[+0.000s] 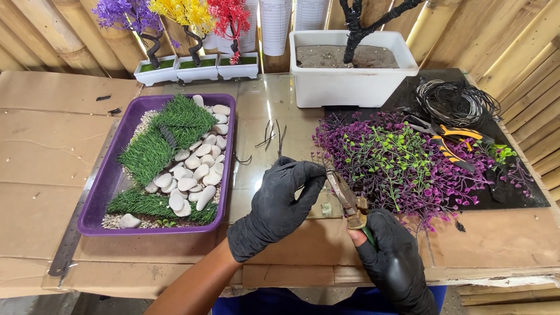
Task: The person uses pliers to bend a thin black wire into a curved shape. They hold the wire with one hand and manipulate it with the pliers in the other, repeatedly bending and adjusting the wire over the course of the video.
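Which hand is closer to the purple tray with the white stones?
Left. The left hand in its black glove hovers just right of the purple tray, near its lower corner. The right hand, gripping rusty pliers, sits farther right, by the purple and green plastic leaves.

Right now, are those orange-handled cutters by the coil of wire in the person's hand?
No: the orange-handled cutters lie on the black mat beside the wire coil, while the right hand holds rusty pliers.
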